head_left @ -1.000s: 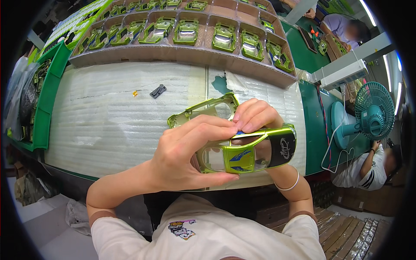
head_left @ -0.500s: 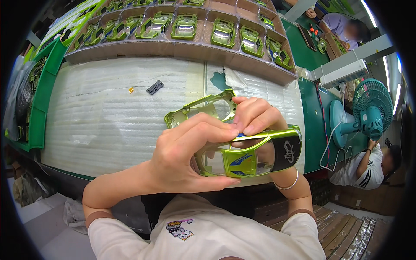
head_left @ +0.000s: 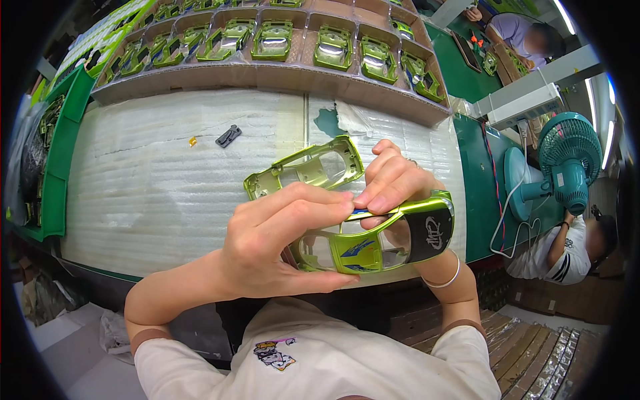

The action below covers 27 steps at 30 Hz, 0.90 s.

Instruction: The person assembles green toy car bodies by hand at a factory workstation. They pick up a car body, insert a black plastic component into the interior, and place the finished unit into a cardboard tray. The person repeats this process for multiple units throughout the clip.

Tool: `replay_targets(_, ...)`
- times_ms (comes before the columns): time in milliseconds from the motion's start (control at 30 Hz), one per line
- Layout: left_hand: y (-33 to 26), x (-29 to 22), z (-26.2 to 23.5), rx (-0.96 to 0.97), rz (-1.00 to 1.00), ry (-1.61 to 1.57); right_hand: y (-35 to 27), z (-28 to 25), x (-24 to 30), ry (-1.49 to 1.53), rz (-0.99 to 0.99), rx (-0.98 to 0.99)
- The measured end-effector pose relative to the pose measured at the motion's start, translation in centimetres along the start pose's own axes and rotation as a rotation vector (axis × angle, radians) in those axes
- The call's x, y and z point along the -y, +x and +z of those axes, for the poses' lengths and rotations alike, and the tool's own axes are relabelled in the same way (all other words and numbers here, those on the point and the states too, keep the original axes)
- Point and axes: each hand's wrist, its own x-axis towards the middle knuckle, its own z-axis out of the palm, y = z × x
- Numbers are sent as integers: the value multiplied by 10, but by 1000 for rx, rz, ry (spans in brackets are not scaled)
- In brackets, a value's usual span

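Observation:
A bright green toy car body shell (head_left: 363, 258), with a black end panel and blue stripes, is held just above the near edge of the foam-covered bench. My left hand (head_left: 267, 230) is closed around its left end, thumb along the near side and fingertips on the far edge. My right hand (head_left: 399, 181) pinches that same far edge beside a blue marking, meeting the left fingertips. Whether a small piece sits between the fingers is hidden. Just beyond lies a second green shell (head_left: 283, 179), its inside facing up.
A dark grey plastic part (head_left: 229, 136) and a tiny orange-yellow piece (head_left: 193, 141) lie on the foam sheet (head_left: 153, 193). Behind stands a compartment tray (head_left: 267, 79) of green shells. A green crate (head_left: 59, 193) is left, a teal fan (head_left: 570, 163) right. Two other people sit beyond.
The right hand's fingers have shifted slightly along the shell's far edge, with the forefinger more raised. The shell has tilted a little, and the whole view has moved slightly.

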Motion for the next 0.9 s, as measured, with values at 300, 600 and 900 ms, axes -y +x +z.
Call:
replay_targets(300, -1, 6, -11, -41, -265, -109, 3, 11, 1, 316, 406, -202)
replay_targets(600, 6, 8, -12, -236, -385, -163, -2, 6, 12, 690, 436, -33)
replay_targets(900, 2, 15, -2, -191, -206, -72, -10, 9, 4, 706, 391, -121)
